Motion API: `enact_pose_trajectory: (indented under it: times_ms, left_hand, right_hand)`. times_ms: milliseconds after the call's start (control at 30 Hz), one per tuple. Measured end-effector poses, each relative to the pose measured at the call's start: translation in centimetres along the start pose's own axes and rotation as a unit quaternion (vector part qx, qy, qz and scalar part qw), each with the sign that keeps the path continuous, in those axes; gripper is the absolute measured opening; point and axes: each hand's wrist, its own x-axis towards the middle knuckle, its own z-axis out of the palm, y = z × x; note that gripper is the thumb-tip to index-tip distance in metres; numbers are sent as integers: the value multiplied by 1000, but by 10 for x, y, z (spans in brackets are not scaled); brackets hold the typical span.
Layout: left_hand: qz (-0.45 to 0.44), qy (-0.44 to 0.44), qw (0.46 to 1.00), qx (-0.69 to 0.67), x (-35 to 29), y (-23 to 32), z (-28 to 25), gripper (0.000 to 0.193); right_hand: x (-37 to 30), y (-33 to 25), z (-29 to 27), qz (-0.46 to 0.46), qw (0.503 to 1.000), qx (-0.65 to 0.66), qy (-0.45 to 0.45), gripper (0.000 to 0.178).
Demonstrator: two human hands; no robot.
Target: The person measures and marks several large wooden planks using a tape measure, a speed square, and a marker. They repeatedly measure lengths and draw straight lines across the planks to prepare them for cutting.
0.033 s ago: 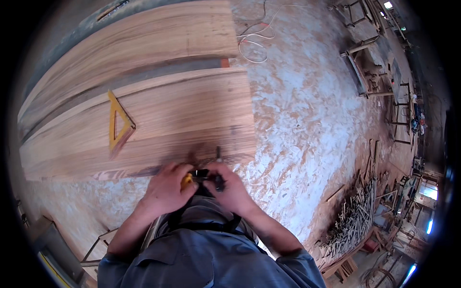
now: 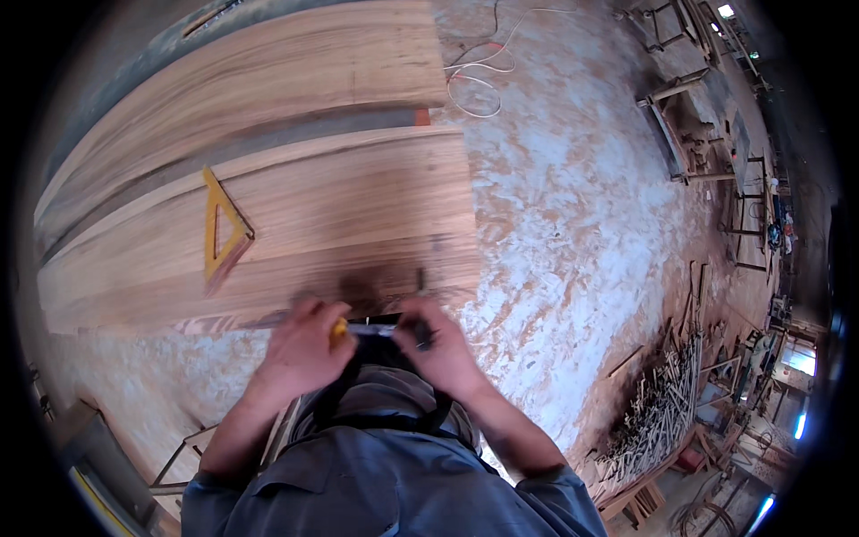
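Note:
My left hand (image 2: 309, 347), closed, grips a small yellow object (image 2: 338, 332) that is mostly hidden by the fingers; its kind does not show. In my closed right hand (image 2: 440, 351) is a slim dark tool (image 2: 420, 283), its narrow end pointing away from me over the board; blur hides what it is. Both hands are in front of my waist, at the near edge of a wide wooden board (image 2: 358, 206). Farther left on that board lies a yellow triangular set square (image 2: 217, 231) with a reddish-brown wooden edge.
Beyond a dark gap lies a second wooden board (image 2: 268, 63). A pale looped cable (image 2: 479, 94) rests on the dusty floor (image 2: 555, 197) at right. Many thin sticks (image 2: 658, 403) are heaped at lower right. Wooden frames (image 2: 671, 125) stand farther off.
My hands have moved slightly apart, the left one a little left and the right one a little right. Both still hold their things. The set square and boards look the same.

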Motion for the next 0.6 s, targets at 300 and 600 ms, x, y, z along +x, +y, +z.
enact_pose_trajectory:
  times_ms: [300, 600]
  left_hand:
    - [-100, 121, 988, 4, 19, -93, -28, 15]
    - [-69, 222, 962, 141, 31, -110, 1, 20]
  right_hand:
    - [57, 75, -113, 99, 956, 168, 221, 26]
    - [87, 100, -88, 35, 968, -85, 232, 28]
